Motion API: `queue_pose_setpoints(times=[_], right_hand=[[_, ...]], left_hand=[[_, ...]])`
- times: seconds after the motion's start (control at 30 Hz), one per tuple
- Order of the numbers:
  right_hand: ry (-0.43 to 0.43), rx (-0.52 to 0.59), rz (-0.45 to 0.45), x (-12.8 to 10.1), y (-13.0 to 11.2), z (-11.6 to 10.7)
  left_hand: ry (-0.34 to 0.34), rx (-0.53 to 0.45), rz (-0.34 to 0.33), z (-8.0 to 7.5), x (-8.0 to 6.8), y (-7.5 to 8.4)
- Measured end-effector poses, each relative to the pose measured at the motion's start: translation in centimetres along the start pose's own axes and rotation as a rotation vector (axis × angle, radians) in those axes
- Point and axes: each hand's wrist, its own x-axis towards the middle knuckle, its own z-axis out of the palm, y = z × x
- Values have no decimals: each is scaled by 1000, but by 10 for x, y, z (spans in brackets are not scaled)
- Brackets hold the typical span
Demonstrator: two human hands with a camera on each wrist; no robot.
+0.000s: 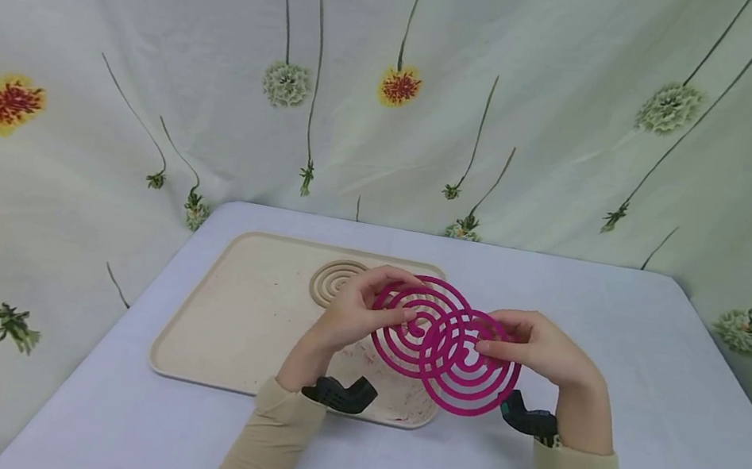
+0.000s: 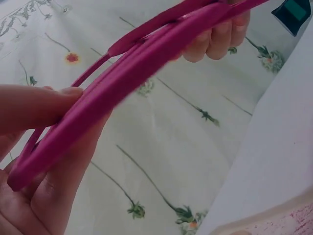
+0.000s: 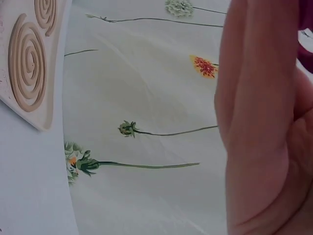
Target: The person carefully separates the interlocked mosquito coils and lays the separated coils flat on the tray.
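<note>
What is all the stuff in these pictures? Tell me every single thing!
Pink spirals: two, interlocked, held up over the table between both hands.
Tray: one, beige, on the table to the left, with pinkish stains near its front.
Spiral grooves: beige, at the tray's far edge; the right wrist view shows two.
Table: one, covered in pale lilac-white.
Curtain: one, cream with printed flowers, behind the table.
Wrist cameras: two, dark, one under each wrist.
Sleeves: two, beige.
Left hand: pinches the left spiral.
Right hand: pinches the right spiral.
</note>
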Motion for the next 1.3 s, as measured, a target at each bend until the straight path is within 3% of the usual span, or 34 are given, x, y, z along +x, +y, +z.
queue_pose_setpoints(times=[0.1, 0.2, 0.33, 0.47, 0.63, 0.77, 0.87, 1.07, 1.17, 1.3], right_hand=[[42, -23, 33, 3, -1, 2], [190, 2, 65, 7, -2, 5], [408, 116, 76, 13, -2, 12], [530, 256, 54, 21, -3, 21], [542, 386, 48, 28, -5, 28], [445, 272, 60, 26, -3, 26], [375, 175, 49, 20, -2, 21], [316, 110, 35, 12, -3, 13], [338, 110, 38, 12, -5, 12], [430, 182, 28, 17, -6, 16]], left_hand=[[34, -8, 7, 2, 1, -1], [65, -2, 4, 3, 2, 0], [103, 87, 0, 4, 2, 0], [190, 151, -9, 7, 3, -2], [389, 108, 62, 14, 5, -4], [469, 77, 109, 16, 6, -3], [447, 74, 93, 15, 5, -2], [320, 100, 56, 10, 2, 0], [264, 110, 53, 5, 0, 1], [217, 123, 39, 1, 0, 3]])
